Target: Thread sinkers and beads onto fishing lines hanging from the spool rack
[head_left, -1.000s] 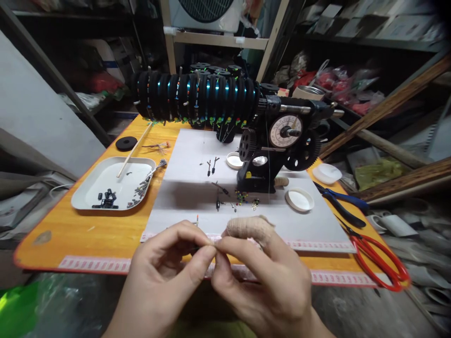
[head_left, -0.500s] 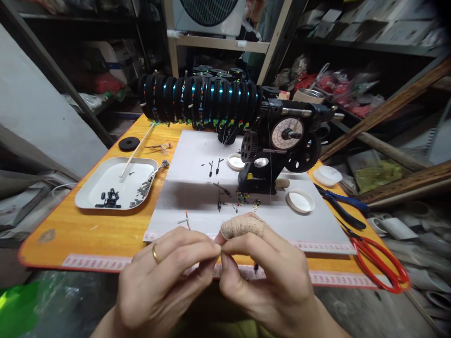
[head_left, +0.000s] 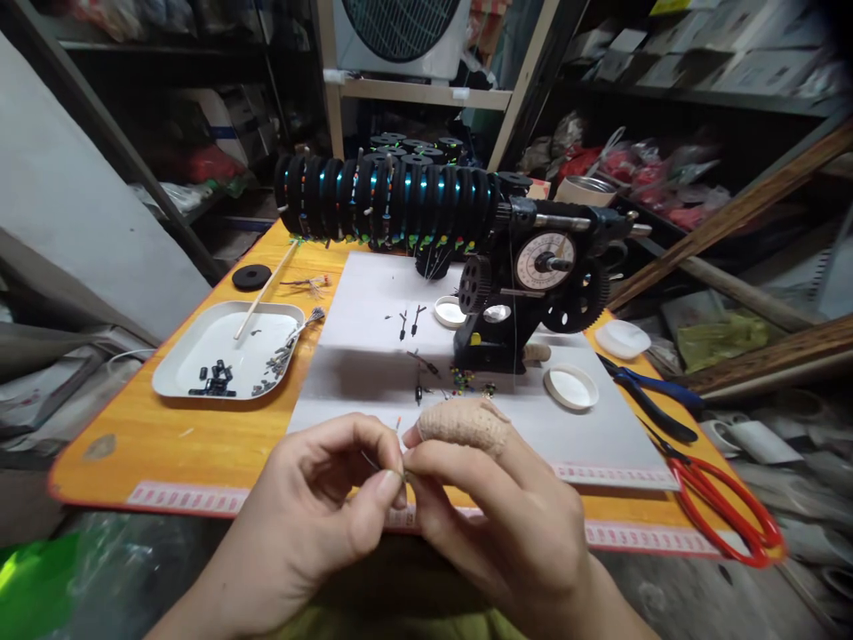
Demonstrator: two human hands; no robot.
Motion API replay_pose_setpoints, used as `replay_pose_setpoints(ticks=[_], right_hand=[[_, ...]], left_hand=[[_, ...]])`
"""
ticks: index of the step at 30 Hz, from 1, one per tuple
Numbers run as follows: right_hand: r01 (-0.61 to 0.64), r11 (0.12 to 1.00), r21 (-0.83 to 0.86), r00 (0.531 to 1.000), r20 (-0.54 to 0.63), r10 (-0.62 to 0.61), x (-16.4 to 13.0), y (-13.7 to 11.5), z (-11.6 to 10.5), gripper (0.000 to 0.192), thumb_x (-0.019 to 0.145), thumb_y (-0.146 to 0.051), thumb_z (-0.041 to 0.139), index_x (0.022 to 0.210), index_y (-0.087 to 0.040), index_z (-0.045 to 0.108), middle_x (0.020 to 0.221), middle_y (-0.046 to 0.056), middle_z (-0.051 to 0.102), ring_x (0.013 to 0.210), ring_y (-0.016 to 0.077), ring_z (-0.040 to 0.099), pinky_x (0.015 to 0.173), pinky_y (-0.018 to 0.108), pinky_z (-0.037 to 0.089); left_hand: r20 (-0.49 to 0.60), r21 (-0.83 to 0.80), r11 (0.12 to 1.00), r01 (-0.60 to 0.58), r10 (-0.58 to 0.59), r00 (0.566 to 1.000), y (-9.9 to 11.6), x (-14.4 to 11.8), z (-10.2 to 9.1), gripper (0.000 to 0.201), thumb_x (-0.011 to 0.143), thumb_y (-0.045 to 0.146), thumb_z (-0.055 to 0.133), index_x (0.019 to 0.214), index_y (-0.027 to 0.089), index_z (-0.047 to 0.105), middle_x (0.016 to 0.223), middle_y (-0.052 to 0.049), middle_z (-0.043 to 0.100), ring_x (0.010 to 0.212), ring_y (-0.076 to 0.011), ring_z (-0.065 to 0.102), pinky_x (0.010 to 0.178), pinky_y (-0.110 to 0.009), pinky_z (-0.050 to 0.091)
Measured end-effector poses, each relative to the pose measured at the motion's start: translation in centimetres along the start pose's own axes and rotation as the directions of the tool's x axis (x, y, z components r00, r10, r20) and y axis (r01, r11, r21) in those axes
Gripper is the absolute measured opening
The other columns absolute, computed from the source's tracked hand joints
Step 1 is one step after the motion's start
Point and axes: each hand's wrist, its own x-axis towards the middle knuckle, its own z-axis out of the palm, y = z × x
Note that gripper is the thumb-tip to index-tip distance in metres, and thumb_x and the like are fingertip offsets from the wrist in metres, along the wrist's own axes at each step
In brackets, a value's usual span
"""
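My left hand (head_left: 326, 493) and my right hand (head_left: 503, 511) meet fingertip to fingertip above the table's front edge. Each pinches thumb against finger on something tiny, mostly hidden, that I cannot make out. A short thin dark strand shows by the left fingers. Just above the fingertips sticks up a small orange-tipped piece (head_left: 398, 425); whether it is held, I cannot tell. Beige tape wraps one right finger. Beyond the hands, small coloured beads (head_left: 463, 380) and dark swivel-like parts (head_left: 418, 391) lie on the white board (head_left: 326, 373).
A black winding machine (head_left: 490, 342) carries a row of black spools (head_left: 393, 200). On the left stands a white tray (head_left: 160, 378) of small dark parts. A shallow white lid (head_left: 571, 388), pliers (head_left: 657, 409) and red-handled scissors (head_left: 726, 507) lie on the right.
My left hand has turned so its thumb faces me, fingers still pinched. The orange-tipped piece has shifted right, close to the fingertips. The whole view has shifted slightly.
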Motion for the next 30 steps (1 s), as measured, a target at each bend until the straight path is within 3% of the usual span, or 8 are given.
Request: replay_pose_setpoints(ticks=[4,8,12,17,20,25,28,30], right_hand=[[-0.008,0.997,-0.071,0.998,-0.057,0.004,-0.8,-0.3,0.4,0.026,0.089,-0.004,0.063,0.111,-0.018,0.064,0.097,0.007,0.065,0.089,0.0167,0.064,0.08,0.027,0.058],[-0.092,0.995,-0.043,0.988,-0.129,0.086,-0.9,-0.9,0.9,0.028,0.085,0.0,0.062,0.106,-0.018,0.068,0.093,0.006,0.07,0.082,0.0156,0.068,0.074,0.025,0.06],[-0.196,0.975,0.109,0.963,-0.165,0.212,-0.9,-1.2,1.0,0.026,0.08,0.0,0.065,0.1,-0.015,0.072,0.089,0.007,0.073,0.08,0.0154,0.071,0.07,0.021,0.061],[-0.352,0.912,0.21,0.917,-0.115,0.381,-1.7,-1.0,0.9,0.019,0.082,-0.003,0.065,0.092,-0.019,0.071,0.085,0.004,0.071,0.076,0.0147,0.071,0.054,0.016,0.058],[-0.405,0.882,0.241,0.896,-0.09,0.435,-2.2,-0.8,0.9,0.016,0.083,-0.006,0.064,0.089,-0.02,0.069,0.081,0.003,0.07,0.074,0.0152,0.07,0.047,0.015,0.054],[-0.424,0.879,0.218,0.891,-0.071,0.448,-2.3,-0.6,1.1,0.012,0.083,-0.008,0.063,0.084,-0.019,0.066,0.077,0.003,0.067,0.068,0.0143,0.066,0.048,0.018,0.053],[-0.425,0.884,0.196,0.891,-0.084,0.447,-2.1,-0.6,1.0,0.01,0.082,-0.009,0.062,0.081,-0.018,0.066,0.074,0.003,0.065,0.067,0.0142,0.065,0.047,0.018,0.052],[-0.417,0.886,0.202,0.893,-0.089,0.441,-2.0,-0.7,1.0,0.01,0.082,-0.009,0.061,0.08,-0.017,0.066,0.073,0.003,0.065,0.065,0.0139,0.065,0.045,0.017,0.05]], left_hand=[[0.073,-0.132,0.991,0.026,-0.016,0.997,-0.6,0.1,-0.5,0.014,0.077,0.024,0.08,0.069,0.018,0.069,0.057,0.005,0.056,0.05,-0.0045,0.04,0.047,-0.01,0.038],[-0.003,-0.101,0.995,0.008,-0.009,1.0,-0.9,-0.1,0.0,0.013,0.074,0.022,0.082,0.068,0.019,0.07,0.058,0.006,0.057,0.052,-0.0041,0.043,0.05,-0.009,0.039],[-0.147,0.045,0.998,-0.055,0.061,0.987,-1.1,-0.8,0.7,0.011,0.069,0.019,0.081,0.066,0.022,0.071,0.066,0.004,0.063,0.061,-0.0087,0.055,0.055,-0.013,0.045],[-0.174,0.306,0.931,-0.2,0.261,0.949,-1.6,-1.4,0.3,0.012,0.075,0.018,0.073,0.067,0.027,0.072,0.072,0.003,0.068,0.073,-0.0126,0.063,0.053,-0.015,0.044],[-0.163,0.338,0.911,-0.237,0.304,0.939,-1.9,-1.6,-0.2,0.015,0.076,0.016,0.071,0.067,0.027,0.07,0.069,0.004,0.068,0.07,-0.0127,0.064,0.056,-0.016,0.047],[-0.128,0.43,0.873,-0.231,0.312,0.942,-1.8,-1.7,-0.6,0.015,0.076,0.014,0.068,0.067,0.025,0.063,0.069,0.003,0.068,0.069,-0.0148,0.067,0.054,-0.019,0.05],[-0.052,0.578,0.769,-0.272,0.368,0.929,-1.7,-1.6,-0.9,0.014,0.077,0.015,0.067,0.079,0.028,0.068,0.073,0.004,0.07,0.065,-0.0133,0.066,0.051,-0.017,0.05],[0.064,0.659,0.661,-0.358,0.424,0.903,-1.7,-1.4,-1.3,0.018,0.079,0.014,0.068,0.088,0.029,0.069,0.075,0.005,0.07,0.061,-0.0112,0.062,0.053,-0.017,0.051]])
